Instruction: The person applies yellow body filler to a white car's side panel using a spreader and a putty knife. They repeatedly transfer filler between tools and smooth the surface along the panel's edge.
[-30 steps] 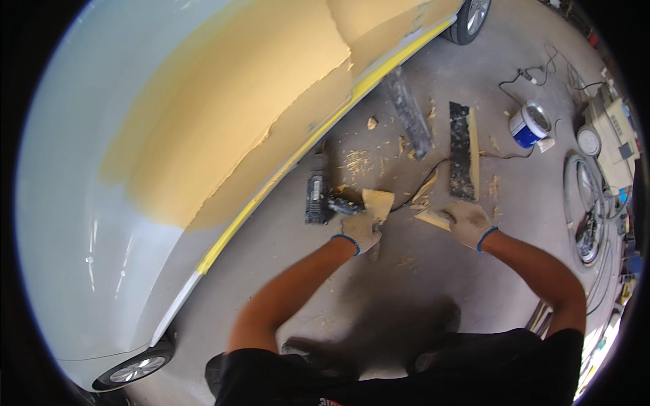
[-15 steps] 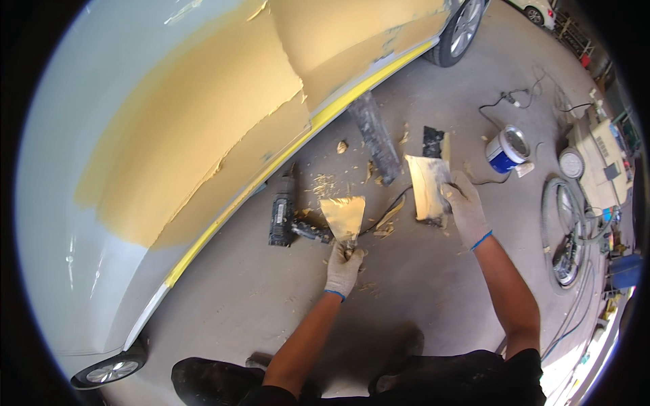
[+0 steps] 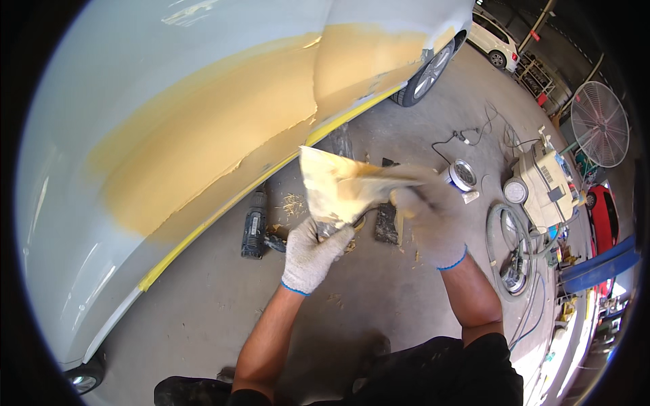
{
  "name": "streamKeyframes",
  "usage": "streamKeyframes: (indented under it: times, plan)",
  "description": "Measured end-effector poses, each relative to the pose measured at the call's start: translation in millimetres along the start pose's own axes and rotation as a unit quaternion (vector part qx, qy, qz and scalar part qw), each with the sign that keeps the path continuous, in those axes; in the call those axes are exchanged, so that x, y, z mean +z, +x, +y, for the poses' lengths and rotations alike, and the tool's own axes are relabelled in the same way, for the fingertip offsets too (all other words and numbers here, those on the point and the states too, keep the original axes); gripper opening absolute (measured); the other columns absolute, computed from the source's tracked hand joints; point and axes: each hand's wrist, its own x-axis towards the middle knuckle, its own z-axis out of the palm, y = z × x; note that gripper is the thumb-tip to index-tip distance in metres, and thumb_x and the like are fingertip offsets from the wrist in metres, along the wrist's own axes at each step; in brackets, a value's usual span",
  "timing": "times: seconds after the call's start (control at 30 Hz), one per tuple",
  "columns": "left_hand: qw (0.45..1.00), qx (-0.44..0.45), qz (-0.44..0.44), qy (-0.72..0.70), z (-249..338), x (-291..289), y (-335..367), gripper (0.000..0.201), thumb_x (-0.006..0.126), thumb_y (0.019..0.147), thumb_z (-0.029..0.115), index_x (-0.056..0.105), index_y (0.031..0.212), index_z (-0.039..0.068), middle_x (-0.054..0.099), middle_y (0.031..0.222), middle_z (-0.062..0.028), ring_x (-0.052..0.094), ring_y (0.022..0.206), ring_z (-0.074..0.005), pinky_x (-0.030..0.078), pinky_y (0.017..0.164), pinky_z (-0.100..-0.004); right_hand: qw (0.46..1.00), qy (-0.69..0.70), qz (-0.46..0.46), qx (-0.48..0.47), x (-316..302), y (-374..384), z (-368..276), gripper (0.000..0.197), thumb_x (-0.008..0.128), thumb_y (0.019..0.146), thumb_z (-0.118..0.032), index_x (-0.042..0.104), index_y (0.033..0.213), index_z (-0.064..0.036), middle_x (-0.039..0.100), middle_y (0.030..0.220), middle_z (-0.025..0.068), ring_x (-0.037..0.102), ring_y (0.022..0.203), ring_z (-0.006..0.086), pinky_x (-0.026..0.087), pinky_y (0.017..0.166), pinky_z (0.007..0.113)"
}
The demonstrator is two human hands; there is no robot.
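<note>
My left hand (image 3: 308, 260), in a pale knit glove with a blue cuff, is closed round the lower end of a putty knife (image 3: 318, 179). Its wide blade points up and is coated in yellow filler. My right hand (image 3: 437, 223), gloved alike and smeared by motion, grips a flat spreader (image 3: 389, 179) that is also blurred. The spreader overlaps the putty knife's blade; whether they touch I cannot tell. Beyond both hands stands a pale car side (image 3: 68, 155), with a broad patch of yellow filler (image 3: 223, 142) on it and yellow tape (image 3: 183, 260) along its lower edge.
A dark power tool (image 3: 254, 227) lies by the sill among filler scraps (image 3: 292, 204). A dark flat piece (image 3: 387, 227) lies on the floor. Rightward are a tub (image 3: 462, 174), a beige wheeled machine (image 3: 542, 186), a coiled hose (image 3: 494, 254) and a large fan (image 3: 600, 125).
Both hands have come closer together, the right one moving left with its spreader to the putty knife. The putty knife has risen and shifted left. My view has turned rightward.
</note>
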Motion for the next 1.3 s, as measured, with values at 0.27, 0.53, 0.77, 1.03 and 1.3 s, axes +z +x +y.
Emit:
streamKeyframes:
  times: [0.27, 0.53, 0.77, 1.03, 1.3]
  plan:
    - [1.0, 0.006, 0.009, -0.004, 4.5, -19.6, -9.1, 0.025, 0.078, 0.093, 0.015, 0.07, 0.113, 0.003, 0.069, 0.082, 0.0033, 0.054, 0.064, -0.0008, 0.044, 0.054, -0.0213, 0.973, 0.148, 0.104, -0.145, 11.0, 4.0, -8.4, 0.023, 0.057, 0.101, -0.005, 0.066, 0.118, 0.006, 0.07, 0.125, 0.025, 0.069, 0.115, 0.0322, 0.053, 0.102, 0.04]
    - [0.99, 0.066, -0.003, 0.126, 7.5, -8.0, -14.2, 0.026, 0.079, 0.09, 0.009, 0.072, 0.114, -0.001, 0.076, 0.093, 0.0009, 0.061, 0.075, -0.0033, 0.054, 0.069, -0.0245, 0.992, -0.018, -0.01, -0.125, -3.6, 4.8, -2.1, 0.032, 0.054, 0.092, 0.008, 0.068, 0.121, 0.0035, 0.071, 0.126, 0.0212, 0.07, 0.113, 0.0346, 0.053, 0.101, 0.04]
    - [0.996, 0.075, -0.004, 0.05, 17.9, -0.2, -20.3, 0.031, 0.079, 0.09, 0.008, 0.072, 0.118, -0.002, 0.078, 0.096, -0.0026, 0.065, 0.086, -0.0029, 0.056, 0.075, -0.0251, 0.95, -0.263, -0.037, -0.164, -31.1, 6.9, 14.9, 0.037, 0.056, 0.09, 0.008, 0.07, 0.123, -0.0024, 0.073, 0.12, 0.0194, 0.07, 0.109, 0.0373, 0.054, 0.097, 0.039]
    - [0.991, 0.058, -0.002, 0.119, -3.1, 7.1, -11.2, 0.032, 0.081, 0.09, 0.012, 0.072, 0.117, -0.002, 0.078, 0.103, -0.0042, 0.066, 0.09, -0.0055, 0.056, 0.08, -0.0268, 0.999, -0.038, -0.001, -0.023, -22.1, 0.4, -5.9, 0.031, 0.056, 0.096, 0.003, 0.07, 0.124, -0.0002, 0.072, 0.114, 0.0214, 0.07, 0.104, 0.0362, 0.053, 0.091, 0.039]
    - [0.999, 0.009, -0.002, 0.044, 1.7, 9.0, -16.4, 0.027, 0.08, 0.091, 0.011, 0.07, 0.114, 0.001, 0.073, 0.091, 0.0001, 0.059, 0.073, -0.0017, 0.05, 0.063, -0.0223, 0.989, -0.146, -0.005, -0.007, -49.3, 0.6, 24.9, 0.033, 0.055, 0.093, 0.003, 0.069, 0.123, 0.002, 0.073, 0.111, 0.0187, 0.07, 0.099, 0.0233, 0.053, 0.089, 0.036]
